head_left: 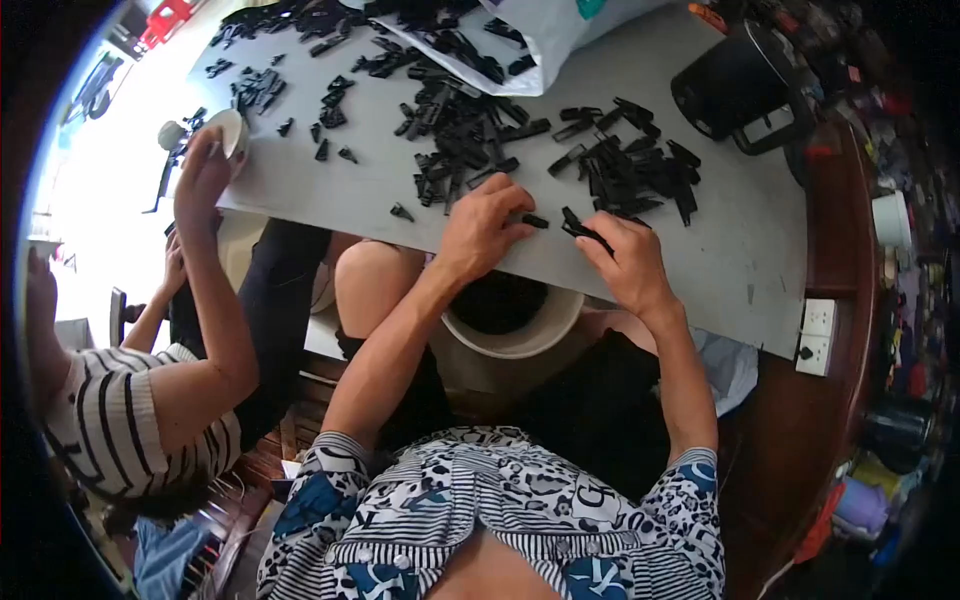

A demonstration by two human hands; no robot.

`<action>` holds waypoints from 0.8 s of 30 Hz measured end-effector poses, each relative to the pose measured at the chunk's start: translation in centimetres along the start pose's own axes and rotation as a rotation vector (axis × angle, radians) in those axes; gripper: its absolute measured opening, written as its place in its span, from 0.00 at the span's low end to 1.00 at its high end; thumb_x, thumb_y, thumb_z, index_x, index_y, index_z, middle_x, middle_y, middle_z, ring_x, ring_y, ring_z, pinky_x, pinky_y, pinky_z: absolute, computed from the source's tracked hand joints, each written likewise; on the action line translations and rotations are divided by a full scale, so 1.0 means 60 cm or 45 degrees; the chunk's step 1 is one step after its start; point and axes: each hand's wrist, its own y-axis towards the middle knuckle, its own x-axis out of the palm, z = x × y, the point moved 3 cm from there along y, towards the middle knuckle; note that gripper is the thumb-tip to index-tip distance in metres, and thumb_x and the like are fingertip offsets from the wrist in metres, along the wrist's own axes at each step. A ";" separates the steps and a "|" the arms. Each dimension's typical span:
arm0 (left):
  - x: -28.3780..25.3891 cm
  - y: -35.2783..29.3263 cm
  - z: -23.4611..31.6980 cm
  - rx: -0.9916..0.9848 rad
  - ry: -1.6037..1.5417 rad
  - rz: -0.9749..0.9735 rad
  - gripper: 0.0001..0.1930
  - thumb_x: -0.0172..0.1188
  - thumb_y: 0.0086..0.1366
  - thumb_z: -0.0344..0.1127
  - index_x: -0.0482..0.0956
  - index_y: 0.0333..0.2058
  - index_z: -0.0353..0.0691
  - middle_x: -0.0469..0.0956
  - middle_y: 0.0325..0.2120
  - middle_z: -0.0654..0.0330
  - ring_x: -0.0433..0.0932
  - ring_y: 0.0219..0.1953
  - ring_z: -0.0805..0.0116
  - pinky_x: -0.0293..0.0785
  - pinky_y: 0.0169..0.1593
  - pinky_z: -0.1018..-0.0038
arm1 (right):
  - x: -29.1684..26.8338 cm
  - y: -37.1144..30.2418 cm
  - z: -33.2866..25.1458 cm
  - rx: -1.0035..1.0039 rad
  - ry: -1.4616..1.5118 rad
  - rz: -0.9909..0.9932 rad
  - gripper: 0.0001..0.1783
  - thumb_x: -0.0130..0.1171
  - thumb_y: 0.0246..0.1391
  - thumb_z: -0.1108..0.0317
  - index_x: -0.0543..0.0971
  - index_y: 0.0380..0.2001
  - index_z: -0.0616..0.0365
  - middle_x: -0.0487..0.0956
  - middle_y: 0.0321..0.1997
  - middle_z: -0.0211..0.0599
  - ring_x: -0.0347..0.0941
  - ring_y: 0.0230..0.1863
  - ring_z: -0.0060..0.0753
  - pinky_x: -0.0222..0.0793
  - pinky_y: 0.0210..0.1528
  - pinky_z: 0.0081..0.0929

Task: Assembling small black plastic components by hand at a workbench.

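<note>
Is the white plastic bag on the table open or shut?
Open: the white plastic bag has its edge spread apart, with black clip-like pieces visible inside.

patterned shirt (450, 495): big stylised letters scattered through the print, some pale on blue patches (597, 577), others dark-outlined on white. white plastic bag (565, 40), far side: green printed mark (590, 8), cut off, unreadable.

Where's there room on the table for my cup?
The grey table is bare on its right, between the black jug, white socket and right hand. A smaller patch lies right of the bowl. Black clips crowd the middle and back.
</note>
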 end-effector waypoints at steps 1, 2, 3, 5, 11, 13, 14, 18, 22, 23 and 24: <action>-0.004 -0.003 0.002 -0.005 -0.010 0.022 0.15 0.68 0.46 0.27 0.78 0.35 0.39 0.72 0.31 0.56 0.76 0.34 0.56 0.72 0.37 0.66 | 0.002 0.000 -0.009 -0.085 -0.074 0.032 0.09 0.60 0.52 0.66 0.74 0.30 0.60 0.76 0.28 0.43 0.74 0.32 0.42 0.66 0.32 0.39; -0.006 -0.005 0.005 -0.010 -0.020 0.044 0.14 0.68 0.46 0.27 0.78 0.34 0.39 0.72 0.30 0.57 0.76 0.33 0.57 0.71 0.37 0.67 | 0.004 -0.001 -0.017 -0.170 -0.148 0.062 0.09 0.60 0.51 0.67 0.73 0.28 0.60 0.75 0.27 0.43 0.73 0.31 0.47 0.65 0.31 0.39; 0.000 0.001 0.007 -0.043 -0.024 0.061 0.13 0.68 0.46 0.26 0.79 0.33 0.39 0.72 0.29 0.57 0.76 0.33 0.57 0.71 0.37 0.67 | 0.004 0.006 -0.011 -0.196 -0.226 0.048 0.09 0.60 0.50 0.67 0.72 0.28 0.59 0.75 0.27 0.41 0.72 0.31 0.49 0.65 0.31 0.40; 0.012 0.011 0.007 -0.034 -0.005 0.074 0.12 0.67 0.46 0.27 0.79 0.32 0.39 0.72 0.29 0.57 0.76 0.33 0.57 0.71 0.37 0.67 | 0.007 0.020 0.006 -0.262 -0.309 0.042 0.09 0.60 0.49 0.67 0.72 0.27 0.59 0.74 0.26 0.40 0.72 0.32 0.48 0.66 0.31 0.39; 0.010 0.006 0.006 0.007 0.033 0.056 0.10 0.66 0.47 0.28 0.79 0.31 0.38 0.73 0.28 0.57 0.76 0.33 0.56 0.71 0.37 0.66 | 0.025 0.022 0.008 -0.338 -0.474 0.025 0.10 0.61 0.47 0.68 0.70 0.26 0.57 0.72 0.25 0.38 0.72 0.32 0.44 0.67 0.31 0.38; 0.011 0.005 0.005 -0.011 0.023 0.051 0.10 0.66 0.47 0.28 0.79 0.31 0.38 0.73 0.28 0.56 0.76 0.33 0.56 0.71 0.37 0.66 | 0.024 0.021 0.008 -0.356 -0.482 0.044 0.10 0.61 0.47 0.68 0.69 0.26 0.57 0.72 0.25 0.37 0.71 0.32 0.43 0.67 0.31 0.38; 0.012 0.005 0.005 0.002 0.035 0.059 0.10 0.66 0.47 0.28 0.79 0.31 0.38 0.73 0.27 0.56 0.76 0.32 0.55 0.71 0.36 0.66 | 0.024 0.021 0.008 -0.360 -0.466 0.034 0.10 0.61 0.47 0.68 0.69 0.26 0.57 0.72 0.25 0.37 0.71 0.32 0.43 0.67 0.31 0.38; 0.014 0.005 0.004 0.018 0.059 0.073 0.09 0.66 0.48 0.28 0.79 0.30 0.38 0.73 0.26 0.56 0.76 0.31 0.55 0.71 0.34 0.66 | 0.024 0.023 0.010 -0.385 -0.437 -0.008 0.10 0.62 0.46 0.68 0.70 0.26 0.56 0.72 0.25 0.37 0.71 0.31 0.43 0.67 0.30 0.39; 0.015 0.007 0.006 0.051 0.072 0.082 0.09 0.66 0.48 0.28 0.79 0.30 0.38 0.73 0.26 0.56 0.76 0.30 0.55 0.71 0.33 0.66 | 0.023 0.027 0.009 -0.381 -0.456 -0.035 0.10 0.62 0.46 0.68 0.70 0.26 0.56 0.71 0.25 0.37 0.71 0.31 0.43 0.67 0.30 0.39; 0.016 0.008 0.005 0.043 0.068 0.083 0.09 0.66 0.48 0.27 0.79 0.30 0.38 0.73 0.26 0.56 0.76 0.30 0.55 0.71 0.33 0.66 | 0.023 0.029 0.007 -0.393 -0.473 -0.043 0.10 0.62 0.45 0.68 0.70 0.26 0.56 0.71 0.24 0.37 0.71 0.31 0.43 0.67 0.30 0.39; 0.016 0.008 0.004 0.033 0.065 0.085 0.09 0.66 0.48 0.27 0.79 0.30 0.39 0.73 0.26 0.56 0.76 0.30 0.55 0.71 0.33 0.66 | 0.024 0.030 0.006 -0.408 -0.488 -0.053 0.10 0.62 0.45 0.68 0.70 0.26 0.56 0.71 0.24 0.37 0.72 0.31 0.43 0.67 0.30 0.39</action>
